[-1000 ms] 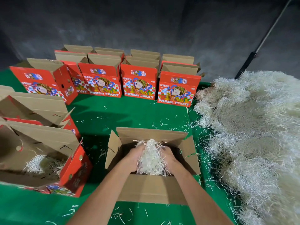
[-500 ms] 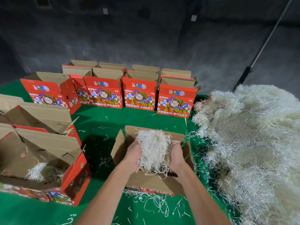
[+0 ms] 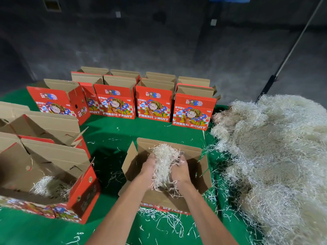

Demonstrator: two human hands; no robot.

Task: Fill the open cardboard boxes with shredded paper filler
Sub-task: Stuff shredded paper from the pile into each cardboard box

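Cardboard box (image 3: 196, 167) sits open on green table (image 3: 113, 131) – left hand (image 3: 148, 167) & right hand (image 3: 180, 171) clasp a filler wad (image 3: 163, 161) between them over its mouth, fingers seemingly curled in. Big filler pile (image 3: 276, 149) lies just right.

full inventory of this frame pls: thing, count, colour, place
open box being filled: 1, brown inside, red print, centre front
wad of shredded paper: 1, off-white, held between both hands over that box
shredded paper pile: 1, off-white, right side
printed fruit boxes: several, exact count unclear, red, open flaps, rows at back
open boxes at left: at least 2, nearest holds some filler
green table cover: 1, strewn with loose shreds
pole: 1, leaning, upper right
left hand: holds wad
right hand: holds wad
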